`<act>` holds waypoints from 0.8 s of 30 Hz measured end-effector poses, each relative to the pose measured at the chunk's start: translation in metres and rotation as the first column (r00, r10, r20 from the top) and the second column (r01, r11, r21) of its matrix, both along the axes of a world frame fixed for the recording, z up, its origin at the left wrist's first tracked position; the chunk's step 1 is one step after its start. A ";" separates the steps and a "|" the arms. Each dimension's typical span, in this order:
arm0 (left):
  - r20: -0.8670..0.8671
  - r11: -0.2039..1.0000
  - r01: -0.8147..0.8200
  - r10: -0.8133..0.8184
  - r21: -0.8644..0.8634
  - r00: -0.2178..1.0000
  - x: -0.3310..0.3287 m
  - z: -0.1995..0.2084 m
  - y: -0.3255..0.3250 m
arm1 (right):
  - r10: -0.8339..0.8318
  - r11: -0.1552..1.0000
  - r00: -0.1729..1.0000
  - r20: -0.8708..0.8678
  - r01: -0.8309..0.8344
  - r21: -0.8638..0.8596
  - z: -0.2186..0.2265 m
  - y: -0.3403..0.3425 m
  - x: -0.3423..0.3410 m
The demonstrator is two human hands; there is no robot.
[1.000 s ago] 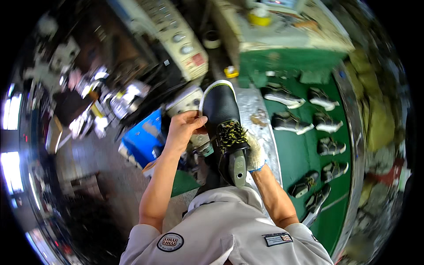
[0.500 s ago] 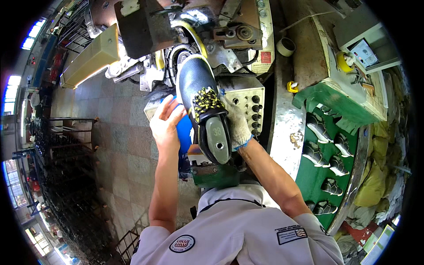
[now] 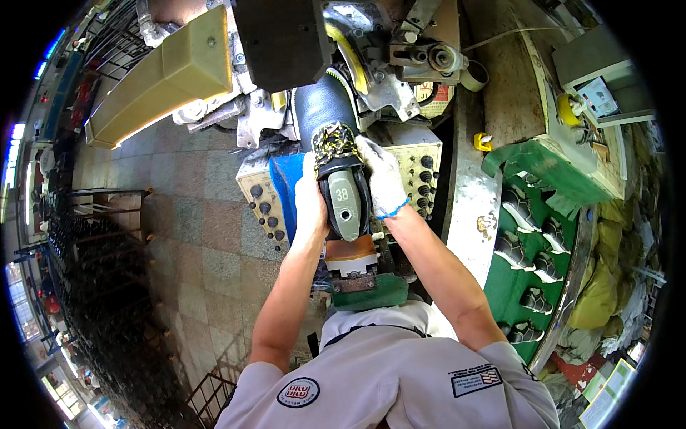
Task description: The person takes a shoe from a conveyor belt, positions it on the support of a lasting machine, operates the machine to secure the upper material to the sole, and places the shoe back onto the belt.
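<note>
Since half a second ago, both hands have pushed the dark shoe [image 3: 330, 136] further up, so its toe now sits inside the big machine [image 3: 286, 43] at 12 o'clock.

At 9 o'clock lies the tiled floor [image 3: 193, 236]. Next comes the left hand [image 3: 309, 204], bare, wrapped tight around the left side of the shoe's heel end. In the middle is the shoe on its grey form [image 3: 346, 204], with yellow-and-black laces [image 3: 333, 141]. The right hand [image 3: 382, 180], in a white glove, is clamped on the shoe's right side. Behind both hands is a cream panel of black knobs [image 3: 421, 168]. At 3 o'clock a green tray [image 3: 500, 286] holds more dark shoes [image 3: 516, 250].

I think the work is about halfway: the shoe is in the machine, but both hands are on it, so pressing and taking it out look left to do.
</note>
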State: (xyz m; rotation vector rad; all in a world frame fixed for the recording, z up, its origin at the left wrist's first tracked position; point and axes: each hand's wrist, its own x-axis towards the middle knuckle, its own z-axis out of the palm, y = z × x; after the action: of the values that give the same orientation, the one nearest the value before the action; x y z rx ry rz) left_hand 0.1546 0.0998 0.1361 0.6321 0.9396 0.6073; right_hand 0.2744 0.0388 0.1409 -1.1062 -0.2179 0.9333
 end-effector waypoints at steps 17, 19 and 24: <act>0.021 0.973 0.004 -0.009 0.229 1.000 0.000 -0.017 0.010 | -0.017 1.000 0.989 -0.145 0.017 -0.002 -0.031 0.003 -0.007; -0.024 0.967 0.036 -0.031 0.253 0.999 -0.008 -0.034 0.011 | -0.052 0.989 0.999 -0.012 0.050 -0.138 -0.035 -0.004 -0.009; -0.557 0.777 0.261 0.136 0.573 0.819 -0.079 -0.103 -0.034 | -0.092 0.989 0.980 -0.178 0.111 0.098 -0.045 -0.103 0.002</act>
State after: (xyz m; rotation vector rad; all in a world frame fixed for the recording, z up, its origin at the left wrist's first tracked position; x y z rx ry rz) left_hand 0.0753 0.0657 0.0331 1.5240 1.2752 0.6848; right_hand 0.2763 -0.0642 0.0955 -0.9228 -0.0676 0.9100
